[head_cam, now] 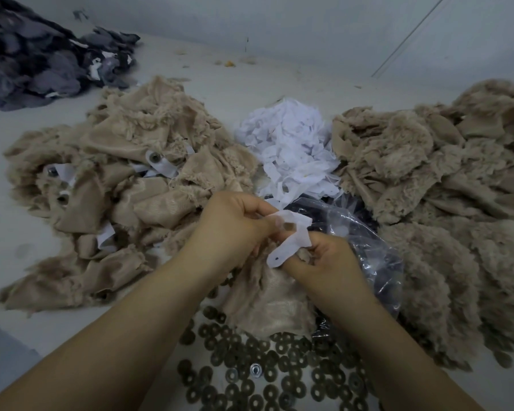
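Your left hand (pixel 235 223) and right hand (pixel 330 259) both pinch a white fabric strip with a punched hole (pixel 294 232), fingers curled round it, above a beige furry fabric piece (pixel 267 304).

The scene is dimly and evenly lit, with a cool grey cast; only soft shadows are seen. Glare is noted on the plastic bag (pixel 377 256) at centre right. Wide-angle bending and softened detail are observed towards the frame edges
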A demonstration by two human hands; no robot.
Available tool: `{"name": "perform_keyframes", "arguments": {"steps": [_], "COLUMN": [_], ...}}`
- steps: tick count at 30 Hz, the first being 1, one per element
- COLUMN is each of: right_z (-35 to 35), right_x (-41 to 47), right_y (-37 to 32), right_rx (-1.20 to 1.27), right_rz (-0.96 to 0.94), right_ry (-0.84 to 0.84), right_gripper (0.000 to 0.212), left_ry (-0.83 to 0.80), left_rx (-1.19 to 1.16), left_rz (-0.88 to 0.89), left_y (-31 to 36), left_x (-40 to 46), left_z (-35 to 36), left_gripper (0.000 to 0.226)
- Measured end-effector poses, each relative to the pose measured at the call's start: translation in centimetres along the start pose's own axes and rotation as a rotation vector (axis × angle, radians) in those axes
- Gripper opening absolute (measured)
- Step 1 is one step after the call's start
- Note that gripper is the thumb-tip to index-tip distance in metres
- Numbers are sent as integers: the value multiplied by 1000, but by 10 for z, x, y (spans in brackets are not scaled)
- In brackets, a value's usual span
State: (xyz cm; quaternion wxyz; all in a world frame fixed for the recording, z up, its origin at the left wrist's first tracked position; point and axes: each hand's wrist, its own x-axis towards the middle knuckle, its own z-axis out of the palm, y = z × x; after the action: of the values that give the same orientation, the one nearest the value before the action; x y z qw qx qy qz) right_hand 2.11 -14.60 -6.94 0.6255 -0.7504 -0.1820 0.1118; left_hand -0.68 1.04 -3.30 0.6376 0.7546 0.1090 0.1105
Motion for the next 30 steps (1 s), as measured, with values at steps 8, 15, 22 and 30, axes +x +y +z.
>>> {"name": "perform_keyframes", "arguments": {"steps": [8, 15, 22, 30], "right_z": [0, -3, -2, -3], "right_x": [0, 0, 0, 2], "right_y": [-1, -1, 0, 0], "right_rx": [42, 33, 126, 87], "right_rz": [-14, -13, 36, 28], "right_ry": [-5, 12, 79, 133], "right_gripper": [12, 21, 23, 22], "left_ry": [47, -37, -42, -89], "left_rx": [231, 212, 255, -74], "left_rz": [179, 183, -10, -244], "left_y": [-9, -9, -9, -10], "left_x": [-6, -13, -24, -22], "left_z": [10, 7, 6, 5], "left_gripper": [34, 35, 31, 15]}}
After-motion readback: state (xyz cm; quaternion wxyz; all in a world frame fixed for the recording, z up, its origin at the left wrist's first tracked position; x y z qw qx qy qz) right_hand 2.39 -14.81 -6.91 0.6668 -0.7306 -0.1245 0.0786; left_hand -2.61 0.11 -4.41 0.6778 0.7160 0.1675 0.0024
